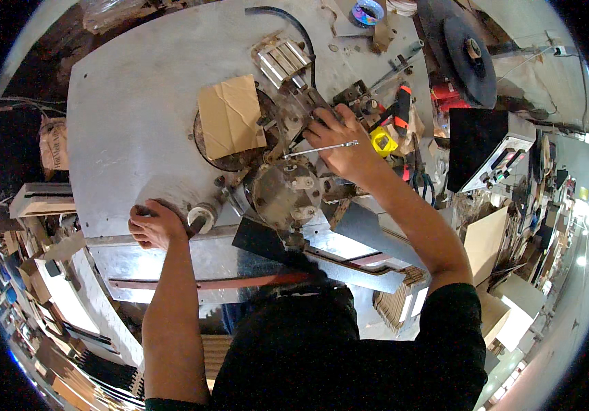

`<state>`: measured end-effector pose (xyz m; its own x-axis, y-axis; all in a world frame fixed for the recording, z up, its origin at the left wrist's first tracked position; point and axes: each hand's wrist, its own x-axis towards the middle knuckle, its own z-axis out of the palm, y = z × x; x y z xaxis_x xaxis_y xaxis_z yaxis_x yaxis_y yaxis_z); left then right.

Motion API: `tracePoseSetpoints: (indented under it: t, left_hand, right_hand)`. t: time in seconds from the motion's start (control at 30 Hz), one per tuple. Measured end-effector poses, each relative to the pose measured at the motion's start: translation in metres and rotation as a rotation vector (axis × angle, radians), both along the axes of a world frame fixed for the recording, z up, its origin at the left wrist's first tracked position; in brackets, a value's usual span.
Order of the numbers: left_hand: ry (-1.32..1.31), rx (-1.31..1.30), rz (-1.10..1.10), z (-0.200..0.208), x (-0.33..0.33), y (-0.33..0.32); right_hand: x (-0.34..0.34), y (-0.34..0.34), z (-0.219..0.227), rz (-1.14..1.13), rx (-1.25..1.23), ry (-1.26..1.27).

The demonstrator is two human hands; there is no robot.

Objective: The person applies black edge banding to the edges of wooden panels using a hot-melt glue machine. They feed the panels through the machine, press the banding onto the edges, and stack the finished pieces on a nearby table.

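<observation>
My left hand [157, 225] is curled on the steel table, its fingers closed around something dark that is mostly hidden. Beside it stands a round metal roller [202, 218]. My right hand [341, 145] reaches into the machine, fingers bent in by a dark metal part below the ribbed metal block [283, 63]. What those fingers grip is hidden. A thin silver rod [318, 150] crosses in front of this hand. Between my arms lies a round metal machine head [286, 192] with bolted plates. A cardboard piece [231, 116] covers much of a dark disc left of it.
Right of my right hand lie a yellow tape measure [383, 141] and an orange-black handled tool [402, 106]. A large black reel [469, 55] and a control box [496, 154] stand further right. Behind, a blue bowl [367, 12] sits on the steel table [137, 103].
</observation>
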<state>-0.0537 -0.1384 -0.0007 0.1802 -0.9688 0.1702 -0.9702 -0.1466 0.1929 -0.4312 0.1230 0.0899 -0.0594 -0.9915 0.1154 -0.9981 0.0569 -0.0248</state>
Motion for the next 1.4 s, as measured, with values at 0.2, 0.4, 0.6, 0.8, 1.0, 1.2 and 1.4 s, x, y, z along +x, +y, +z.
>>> tracePoseSetpoints:
  t: [0.2, 0.4, 0.6, 0.8, 1.0, 1.2, 1.4]
  left_hand:
    - [-0.002, -0.012, 0.005, -0.002, 0.001, -0.001]
    - [0.010, -0.021, 0.010, -0.001, -0.001, -0.002]
    - [-0.006, -0.028, 0.014, -0.003, 0.000, -0.002]
    - [-0.001, -0.021, 0.005, -0.004, 0.002, -0.002]
    - [0.022, 0.022, 0.021, 0.004, -0.001, 0.000]
    - [0.019, 0.022, 0.020, 0.006, -0.002, 0.000]
    - [0.030, 0.036, 0.024, 0.009, -0.005, 0.000]
  right_hand:
    - [0.002, -0.003, 0.002, -0.022, -0.076, 0.000]
    - [0.003, -0.005, -0.002, -0.019, -0.074, 0.007]
    - [0.002, -0.002, -0.012, -0.007, -0.114, -0.014]
    - [-0.001, -0.014, -0.014, -0.031, -0.033, -0.029]
    - [0.004, -0.024, 0.008, -0.128, 0.098, -0.022]
    - [0.002, -0.024, 0.004, -0.133, 0.065, -0.105]
    - [0.009, -0.002, 0.013, -0.181, -0.124, -0.077]
